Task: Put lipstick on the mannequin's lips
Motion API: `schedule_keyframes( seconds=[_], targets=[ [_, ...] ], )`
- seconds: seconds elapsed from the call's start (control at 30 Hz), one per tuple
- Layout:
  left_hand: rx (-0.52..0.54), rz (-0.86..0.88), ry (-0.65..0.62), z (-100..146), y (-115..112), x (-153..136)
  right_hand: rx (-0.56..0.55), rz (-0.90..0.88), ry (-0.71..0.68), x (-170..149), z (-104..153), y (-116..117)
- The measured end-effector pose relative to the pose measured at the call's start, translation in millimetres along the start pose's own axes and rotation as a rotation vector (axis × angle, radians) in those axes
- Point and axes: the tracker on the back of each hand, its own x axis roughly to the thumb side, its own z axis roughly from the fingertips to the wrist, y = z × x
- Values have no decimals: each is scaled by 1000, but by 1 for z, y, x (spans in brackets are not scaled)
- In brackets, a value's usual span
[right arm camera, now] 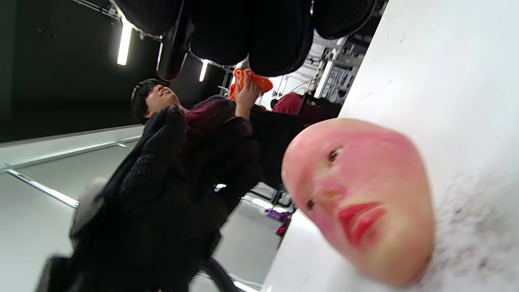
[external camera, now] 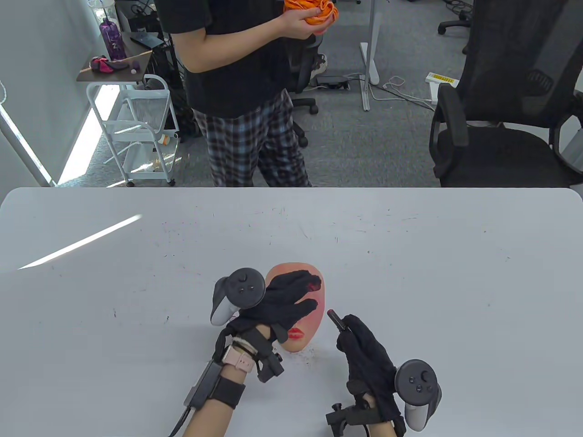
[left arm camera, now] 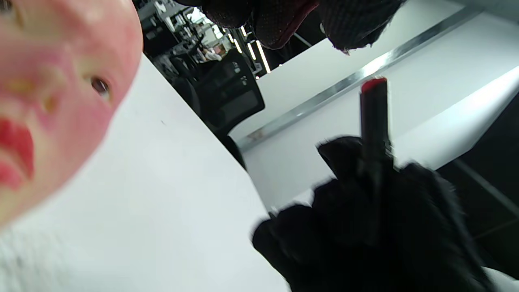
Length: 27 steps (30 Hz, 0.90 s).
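Observation:
A pink mannequin face (external camera: pixel 318 314) lies on the white table (external camera: pixel 410 255), chin toward me, its lips (external camera: pixel 296 334) red. My left hand (external camera: pixel 296 296) is above its upper half with the fingers spread; the right wrist view shows the hand (right arm camera: pixel 170 194) raised off the face (right arm camera: pixel 365 194). My right hand (external camera: pixel 360 346) grips a black lipstick (external camera: pixel 335 318), red tip up, just right of the face and apart from it. The left wrist view shows the lipstick (left arm camera: pixel 373 117) upright in the right hand (left arm camera: pixel 377 227), with the face (left arm camera: pixel 61 101) at the left.
A person holding an orange cloth (external camera: pixel 314 11) stands behind the table's far edge. A black office chair (external camera: pixel 496 114) is at the back right and a white cart (external camera: pixel 141 127) at the back left. Small dark specks (external camera: pixel 309 357) lie by the chin.

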Motion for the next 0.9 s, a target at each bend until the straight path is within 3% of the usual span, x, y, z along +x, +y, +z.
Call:
schedule_keyframes(
  seconds=[0.2, 0.3, 0.37, 0.47, 0.77, 0.83, 0.9],
  targets=[
    [40, 339, -107, 32, -52, -16, 202, -121, 56, -11, 1, 28],
    [143, 489, -104, 39, -61, -26, 309, -98, 81, -15, 2, 40],
    [132, 547, -112, 41, -64, -31, 358, -21, 73, -13, 2, 45],
    [148, 533, -124, 44, -62, -36, 388, 137, 46, -11, 1, 48],
    [367, 199, -157, 57, -46, -34, 279, 471, -53, 0, 10, 59],
    [362, 165, -146, 57, -46, -35, 276, 483, -59, 1, 11, 60],
    [291, 228, -140, 56, -50, -37, 245, 485, -49, 0, 11, 59]
  ],
)
